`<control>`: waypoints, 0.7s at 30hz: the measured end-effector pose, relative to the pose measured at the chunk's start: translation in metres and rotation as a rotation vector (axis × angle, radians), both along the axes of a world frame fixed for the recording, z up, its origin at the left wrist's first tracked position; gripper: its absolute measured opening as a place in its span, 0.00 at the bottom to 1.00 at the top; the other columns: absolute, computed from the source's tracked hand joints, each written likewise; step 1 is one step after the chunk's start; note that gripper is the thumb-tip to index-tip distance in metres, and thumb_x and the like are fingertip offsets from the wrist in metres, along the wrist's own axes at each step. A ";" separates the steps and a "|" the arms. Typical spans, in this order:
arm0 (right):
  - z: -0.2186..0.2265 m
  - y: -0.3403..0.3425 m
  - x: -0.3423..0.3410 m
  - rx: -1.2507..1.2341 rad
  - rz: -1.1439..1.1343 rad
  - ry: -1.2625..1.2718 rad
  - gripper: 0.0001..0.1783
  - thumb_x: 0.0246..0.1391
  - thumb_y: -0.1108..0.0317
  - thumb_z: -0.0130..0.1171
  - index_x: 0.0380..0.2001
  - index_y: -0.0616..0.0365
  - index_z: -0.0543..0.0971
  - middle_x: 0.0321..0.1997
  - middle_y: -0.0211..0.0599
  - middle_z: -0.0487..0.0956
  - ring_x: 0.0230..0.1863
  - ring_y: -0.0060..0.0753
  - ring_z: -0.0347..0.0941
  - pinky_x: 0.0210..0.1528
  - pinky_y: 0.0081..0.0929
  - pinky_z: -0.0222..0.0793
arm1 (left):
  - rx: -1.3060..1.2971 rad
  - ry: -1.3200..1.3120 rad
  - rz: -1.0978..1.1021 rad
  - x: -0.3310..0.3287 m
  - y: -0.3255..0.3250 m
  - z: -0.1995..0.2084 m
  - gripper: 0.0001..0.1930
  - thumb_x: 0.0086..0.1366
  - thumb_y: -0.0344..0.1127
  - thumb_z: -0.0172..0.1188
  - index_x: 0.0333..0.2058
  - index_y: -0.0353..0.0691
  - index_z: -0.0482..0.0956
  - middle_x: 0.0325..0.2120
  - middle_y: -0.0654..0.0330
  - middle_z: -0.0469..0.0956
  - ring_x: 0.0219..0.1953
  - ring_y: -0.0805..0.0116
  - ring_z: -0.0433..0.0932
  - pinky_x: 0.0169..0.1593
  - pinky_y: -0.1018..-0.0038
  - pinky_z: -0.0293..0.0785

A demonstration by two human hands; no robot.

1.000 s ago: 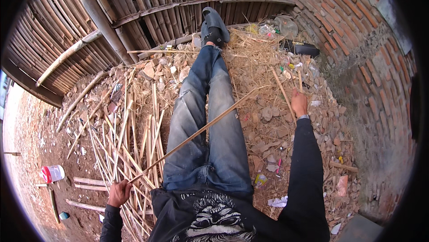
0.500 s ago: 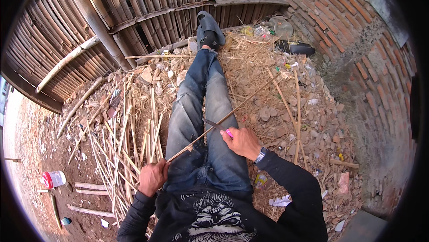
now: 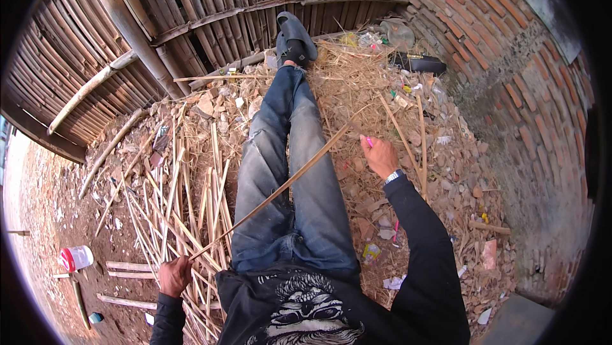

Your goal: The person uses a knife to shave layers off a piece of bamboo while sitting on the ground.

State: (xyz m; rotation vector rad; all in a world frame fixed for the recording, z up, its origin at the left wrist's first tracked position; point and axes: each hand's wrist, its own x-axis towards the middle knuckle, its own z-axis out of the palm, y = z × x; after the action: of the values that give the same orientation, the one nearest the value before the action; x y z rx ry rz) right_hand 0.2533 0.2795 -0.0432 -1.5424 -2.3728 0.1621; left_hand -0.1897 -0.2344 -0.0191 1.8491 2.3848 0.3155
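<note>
A long thin bamboo strip (image 3: 292, 180) slants across my jeans-covered legs (image 3: 312, 208), rising from lower left to upper right. Its lower end is in the closed fingers of my left hand (image 3: 175, 276), out beside my left hip. My right hand (image 3: 381, 158) is closed round a knife with a pink handle (image 3: 369, 143), to the right of my knees. The knife's blade is blurred near the strip's far end, and I cannot tell whether the two touch.
Several split bamboo strips (image 3: 167, 217) lie in a heap left of my legs. A white tub with a red side (image 3: 77, 258) stands farther left. A bamboo wall (image 3: 255, 17) closes off the far side, a brick wall (image 3: 510, 90) the right. Rubble and straw (image 3: 347, 84) cover the ground.
My left hand has drawn back, down and to the left, with the strip. My right hand has moved up and to the right with the knife, toward the strip's far end.
</note>
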 end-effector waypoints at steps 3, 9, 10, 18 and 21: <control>0.008 0.023 0.014 0.017 -0.086 0.017 0.32 0.67 0.40 0.51 0.28 0.59 0.85 0.22 0.60 0.80 0.27 0.66 0.78 0.31 0.58 0.74 | -0.013 -0.010 0.002 -0.012 -0.003 0.005 0.10 0.66 0.36 0.64 0.29 0.44 0.72 0.16 0.54 0.73 0.17 0.48 0.75 0.20 0.57 0.68; 0.042 -0.025 -0.029 0.009 0.217 -0.058 0.33 0.67 0.37 0.49 0.31 0.57 0.85 0.18 0.53 0.79 0.22 0.60 0.79 0.26 0.53 0.75 | -0.023 0.003 0.037 -0.017 0.010 -0.008 0.10 0.67 0.36 0.63 0.29 0.43 0.71 0.16 0.52 0.74 0.16 0.46 0.75 0.20 0.56 0.68; 0.040 -0.041 -0.038 -0.034 0.311 -0.098 0.33 0.68 0.37 0.49 0.31 0.57 0.84 0.17 0.51 0.79 0.21 0.59 0.79 0.26 0.52 0.75 | -0.037 -0.002 0.040 -0.014 0.010 -0.008 0.10 0.66 0.36 0.63 0.29 0.43 0.71 0.16 0.52 0.75 0.17 0.46 0.75 0.20 0.55 0.68; 0.017 0.109 0.127 0.046 -0.556 -0.086 0.33 0.71 0.43 0.44 0.37 0.64 0.86 0.35 0.61 0.84 0.39 0.64 0.82 0.44 0.57 0.76 | -0.150 -0.057 0.132 -0.042 -0.068 -0.030 0.07 0.64 0.34 0.61 0.30 0.42 0.73 0.17 0.50 0.76 0.19 0.42 0.77 0.22 0.52 0.69; 0.018 0.105 0.123 0.095 -0.455 -0.028 0.34 0.72 0.43 0.44 0.35 0.65 0.84 0.33 0.64 0.82 0.38 0.66 0.81 0.43 0.57 0.74 | -0.035 -0.025 0.074 -0.026 -0.072 -0.029 0.07 0.64 0.34 0.60 0.29 0.42 0.73 0.16 0.49 0.76 0.17 0.42 0.76 0.22 0.52 0.68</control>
State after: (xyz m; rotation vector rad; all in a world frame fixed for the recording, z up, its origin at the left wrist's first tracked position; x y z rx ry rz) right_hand 0.3760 0.3843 -0.0248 -1.9926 -1.9500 -0.0733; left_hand -0.2155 -0.3066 -0.0485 1.7344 2.4302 0.3001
